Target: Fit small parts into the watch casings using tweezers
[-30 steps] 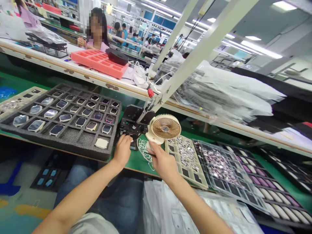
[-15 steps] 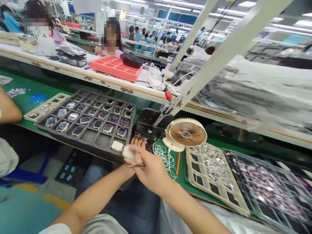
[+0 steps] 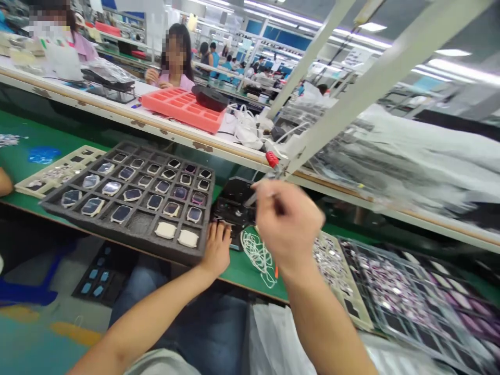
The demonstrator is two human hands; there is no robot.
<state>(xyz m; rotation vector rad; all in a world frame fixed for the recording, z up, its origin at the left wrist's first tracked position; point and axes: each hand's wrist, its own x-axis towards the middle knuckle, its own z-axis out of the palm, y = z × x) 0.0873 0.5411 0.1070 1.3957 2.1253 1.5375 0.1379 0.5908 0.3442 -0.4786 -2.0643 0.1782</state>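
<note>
My left hand (image 3: 219, 242) rests with fingers stretched out on the front of a black clamp fixture (image 3: 236, 190), beside the tray's right edge. In front of the fixture's right side my right hand (image 3: 288, 219) is raised and closed, blurred by motion; what it holds, if anything, is hidden. The clamp's red handle tip (image 3: 272, 159) shows just above that hand. A dark foam tray (image 3: 136, 225) holds several square watch heads (image 3: 155, 201) with dark screens. In its front right compartments lie two cream watch cases, one cream case (image 3: 165, 230) left of the other cream case (image 3: 188, 238).
White cord (image 3: 255, 252) lies coiled right of the fixture. Divided trays of small shiny parts, a cream tray (image 3: 361, 312) and a clear tray (image 3: 394, 291), stand to the right. Behind runs a shelf with a red-orange tray (image 3: 183, 107); a person (image 3: 175, 62) sits beyond it.
The cream case from my right hand now lies in the tray. My right hand has risen rightward to the clamp, covering the fan. My left hand stays at the fixture.
</note>
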